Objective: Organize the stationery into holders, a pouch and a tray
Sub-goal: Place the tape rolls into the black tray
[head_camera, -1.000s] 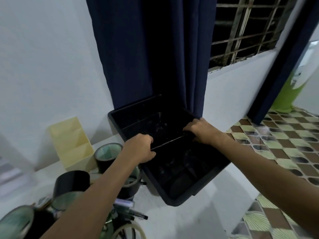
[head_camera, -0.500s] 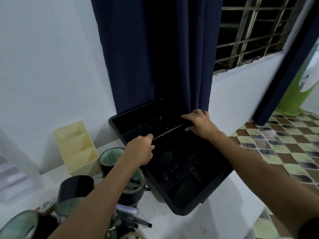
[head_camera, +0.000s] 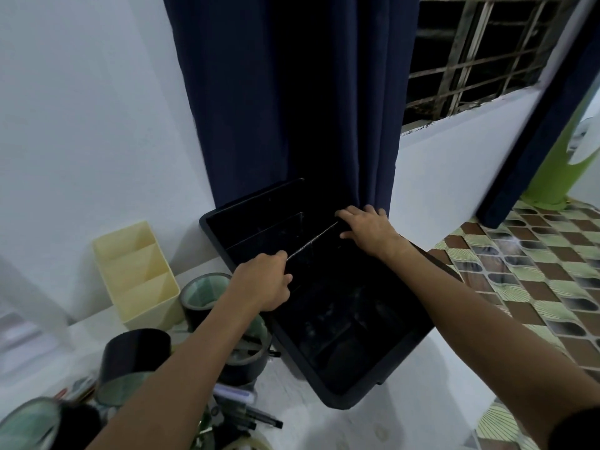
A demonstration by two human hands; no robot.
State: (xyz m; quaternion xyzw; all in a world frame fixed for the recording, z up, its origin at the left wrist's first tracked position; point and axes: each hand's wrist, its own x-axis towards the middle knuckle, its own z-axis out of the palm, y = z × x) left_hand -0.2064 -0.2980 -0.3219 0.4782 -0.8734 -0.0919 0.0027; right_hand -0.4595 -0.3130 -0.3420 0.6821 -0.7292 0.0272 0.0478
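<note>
A black plastic tray (head_camera: 355, 398) sits tilted on the white table, its far end against the dark curtain. Inside it a thin black divider strip (head_camera: 312, 243) runs across. My left hand (head_camera: 263, 282) grips the strip's near-left end with curled fingers. My right hand (head_camera: 367, 232) holds the strip's far-right end by the tray's right wall, fingers curled over it. A second divider (head_camera: 266, 229) stands further back. A cream three-slot holder (head_camera: 139, 276) is left of the tray, by the wall.
Several rolls of dark tape (head_camera: 202, 291) (head_camera: 135, 349) crowd the table to the left of the tray, partly under my left forearm. Black markers (head_camera: 258, 419) lie at the front. The navy curtain (head_camera: 292, 108) hangs behind the tray. Patterned floor tiles (head_camera: 535, 280) are on the right.
Both hands have carried the divider strip toward the far end of the tray. My right hand now lies close to the curtain. The view has tilted slightly.
</note>
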